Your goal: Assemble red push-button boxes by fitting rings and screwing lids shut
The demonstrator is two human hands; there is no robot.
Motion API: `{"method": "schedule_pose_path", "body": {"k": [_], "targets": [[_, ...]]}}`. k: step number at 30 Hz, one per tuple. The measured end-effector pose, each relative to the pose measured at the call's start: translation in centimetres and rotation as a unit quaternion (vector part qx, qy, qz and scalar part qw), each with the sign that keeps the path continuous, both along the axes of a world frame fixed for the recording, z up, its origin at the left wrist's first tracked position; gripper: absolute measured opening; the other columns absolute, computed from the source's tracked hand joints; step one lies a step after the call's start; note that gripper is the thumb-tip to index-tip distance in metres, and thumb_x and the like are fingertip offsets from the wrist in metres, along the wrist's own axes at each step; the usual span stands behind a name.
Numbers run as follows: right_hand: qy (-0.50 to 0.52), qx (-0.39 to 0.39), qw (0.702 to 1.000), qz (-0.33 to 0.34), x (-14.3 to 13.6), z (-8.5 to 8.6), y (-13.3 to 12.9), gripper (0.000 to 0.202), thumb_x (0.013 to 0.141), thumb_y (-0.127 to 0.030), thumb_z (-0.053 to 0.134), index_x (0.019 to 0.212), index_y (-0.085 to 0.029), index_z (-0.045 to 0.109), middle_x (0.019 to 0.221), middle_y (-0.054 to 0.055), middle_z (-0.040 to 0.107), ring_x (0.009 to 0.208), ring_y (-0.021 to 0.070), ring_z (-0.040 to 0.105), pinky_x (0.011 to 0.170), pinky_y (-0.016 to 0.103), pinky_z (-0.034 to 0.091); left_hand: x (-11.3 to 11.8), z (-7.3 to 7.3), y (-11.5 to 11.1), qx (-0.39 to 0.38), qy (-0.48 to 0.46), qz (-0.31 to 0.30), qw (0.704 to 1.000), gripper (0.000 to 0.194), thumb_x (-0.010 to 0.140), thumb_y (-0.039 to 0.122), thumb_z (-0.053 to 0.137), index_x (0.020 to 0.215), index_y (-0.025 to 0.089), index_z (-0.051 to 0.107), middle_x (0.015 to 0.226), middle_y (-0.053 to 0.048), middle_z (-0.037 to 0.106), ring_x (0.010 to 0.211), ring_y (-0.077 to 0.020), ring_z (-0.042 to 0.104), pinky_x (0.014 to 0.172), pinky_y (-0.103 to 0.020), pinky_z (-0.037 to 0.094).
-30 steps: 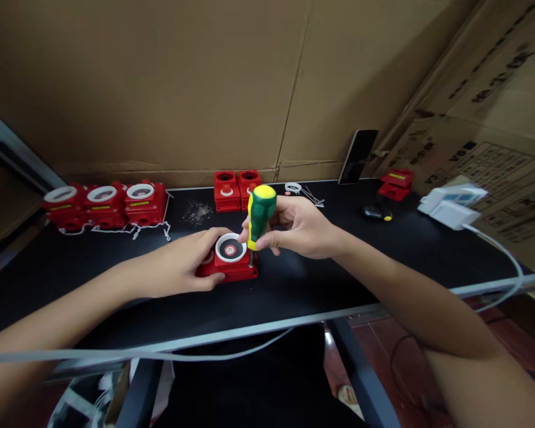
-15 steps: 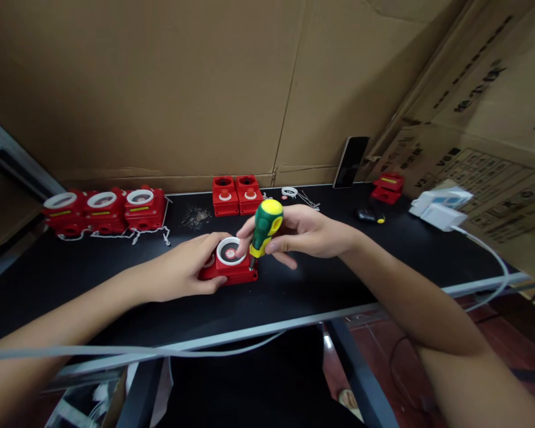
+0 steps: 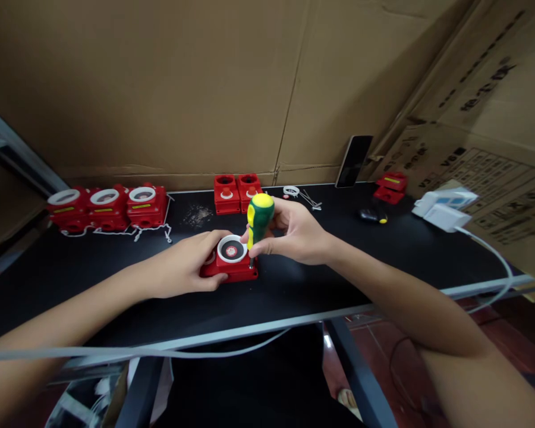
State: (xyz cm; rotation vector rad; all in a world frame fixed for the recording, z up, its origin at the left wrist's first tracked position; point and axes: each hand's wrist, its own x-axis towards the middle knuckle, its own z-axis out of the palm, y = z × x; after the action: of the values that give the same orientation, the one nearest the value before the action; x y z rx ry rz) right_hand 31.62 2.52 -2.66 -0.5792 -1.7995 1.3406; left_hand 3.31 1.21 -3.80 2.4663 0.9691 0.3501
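Note:
My left hand [image 3: 191, 264] grips a red box [image 3: 237, 272] from its left side, thumb along the front face, holding it against the black table. On top of the box is a white ring [image 3: 220, 248] around a dark disc with a small red and white centre. My right hand [image 3: 294, 232] has its fingers closed round a screwdriver [image 3: 261, 215] with a green and yellow handle. The screwdriver stands nearly upright, its tip down at the front right corner of the box. Some of the right fingers are hidden behind the handle.
Three red boxes with white rings [image 3: 147, 208] and white cords stand at the back left. Two more red boxes [image 3: 226, 202] sit mid-back, near a loose white ring [image 3: 290, 191]. A phone [image 3: 354, 160], a black and yellow object [image 3: 371, 215] and a white adapter [image 3: 443, 214] lie rightward.
My right fingers, spread before, have closed round the screwdriver handle, which has turned and moved slightly left. My left hand and the red box stay in place.

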Motion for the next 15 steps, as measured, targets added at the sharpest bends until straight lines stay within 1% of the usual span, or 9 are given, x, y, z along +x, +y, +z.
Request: {"method": "schedule_pose_path", "body": {"k": [3, 5, 6, 8, 10, 11, 13, 15], "targets": [[0.020, -0.013, 1.000, 0.002, -0.3, -0.2, -0.3, 0.067, 0.067, -0.046, 0.117, 0.094, -0.022, 0.060, 0.094, 0.001, 0.078, 0.076, 0.0142, 0.069, 0.065, 0.026, 0.056, 0.1, 0.0, 0.0, 0.002, -0.004, -0.003, 1.000, 0.064, 0.094, 0.042, 0.072, 0.153, 0.022, 0.059, 0.142, -0.014, 0.079, 0.120, -0.0322, 0.080, 0.104, -0.040, 0.062], [0.023, -0.036, 0.998, 0.036, -0.2, 0.1, -0.2, 0.063, 0.072, -0.041, 0.115, 0.099, -0.021, 0.062, 0.096, 0.002, 0.079, 0.078, 0.0146, 0.071, 0.060, 0.024, 0.056, 0.0, 0.1, 0.0, 0.000, -0.004, -0.002, 1.000, 0.062, 0.094, 0.042, 0.072, 0.152, 0.022, 0.060, 0.141, -0.013, 0.079, 0.118, -0.0318, 0.080, 0.102, -0.040, 0.062], [0.022, -0.045, 0.997, 0.067, 0.0, 0.3, 0.0, 0.058, 0.077, -0.040, 0.112, 0.104, -0.020, 0.064, 0.099, 0.003, 0.080, 0.078, 0.0143, 0.071, 0.057, 0.023, 0.055, 0.0, 0.0, 0.1, -0.003, -0.002, 0.000, 1.000, 0.061, 0.094, 0.043, 0.071, 0.150, 0.022, 0.060, 0.139, -0.012, 0.080, 0.116, -0.0315, 0.081, 0.100, -0.039, 0.062], [0.018, -0.049, 0.989, 0.137, 0.6, 0.8, 0.5, 0.047, 0.092, -0.039, 0.102, 0.118, -0.017, 0.069, 0.109, 0.007, 0.083, 0.072, 0.0115, 0.069, 0.053, 0.022, 0.055, -0.2, -0.1, 0.3, -0.009, 0.005, 0.003, 1.000, 0.058, 0.095, 0.044, 0.071, 0.148, 0.023, 0.062, 0.134, -0.011, 0.081, 0.111, -0.0306, 0.081, 0.096, -0.038, 0.062], [0.015, -0.033, 0.981, 0.191, 1.3, 1.1, 1.0, 0.039, 0.104, -0.037, 0.091, 0.128, -0.015, 0.071, 0.118, 0.011, 0.085, 0.066, 0.0083, 0.068, 0.058, 0.023, 0.060, -0.4, -0.3, 0.5, -0.013, 0.007, 0.001, 1.000, 0.060, 0.095, 0.046, 0.072, 0.150, 0.023, 0.061, 0.132, -0.010, 0.082, 0.108, -0.0301, 0.081, 0.095, -0.038, 0.062], [0.013, -0.024, 0.979, 0.204, 1.6, 1.2, 1.2, 0.036, 0.107, -0.036, 0.088, 0.130, -0.014, 0.072, 0.120, 0.011, 0.086, 0.064, 0.0076, 0.069, 0.061, 0.024, 0.063, -0.4, -0.4, 0.5, -0.013, 0.005, -0.002, 1.000, 0.062, 0.095, 0.047, 0.073, 0.152, 0.023, 0.061, 0.132, -0.010, 0.082, 0.109, -0.0302, 0.081, 0.096, -0.038, 0.062], [0.007, -0.010, 0.980, 0.198, 1.8, 1.2, 1.4, 0.031, 0.108, -0.036, 0.086, 0.125, -0.014, 0.074, 0.117, 0.011, 0.087, 0.063, 0.0082, 0.071, 0.065, 0.026, 0.065, -0.4, -0.3, 0.5, -0.016, 0.001, -0.006, 1.000, 0.065, 0.096, 0.048, 0.073, 0.155, 0.024, 0.060, 0.136, -0.010, 0.082, 0.113, -0.0309, 0.081, 0.099, -0.039, 0.062], [0.009, 0.002, 0.985, 0.174, 1.7, 1.0, 1.4, 0.028, 0.106, -0.037, 0.088, 0.118, -0.014, 0.075, 0.113, 0.010, 0.087, 0.063, 0.0094, 0.072, 0.065, 0.027, 0.066, -0.3, 0.0, 0.4, -0.022, 0.002, -0.002, 1.000, 0.066, 0.096, 0.046, 0.072, 0.157, 0.025, 0.060, 0.140, -0.011, 0.082, 0.117, -0.0317, 0.081, 0.103, -0.040, 0.062]]}}
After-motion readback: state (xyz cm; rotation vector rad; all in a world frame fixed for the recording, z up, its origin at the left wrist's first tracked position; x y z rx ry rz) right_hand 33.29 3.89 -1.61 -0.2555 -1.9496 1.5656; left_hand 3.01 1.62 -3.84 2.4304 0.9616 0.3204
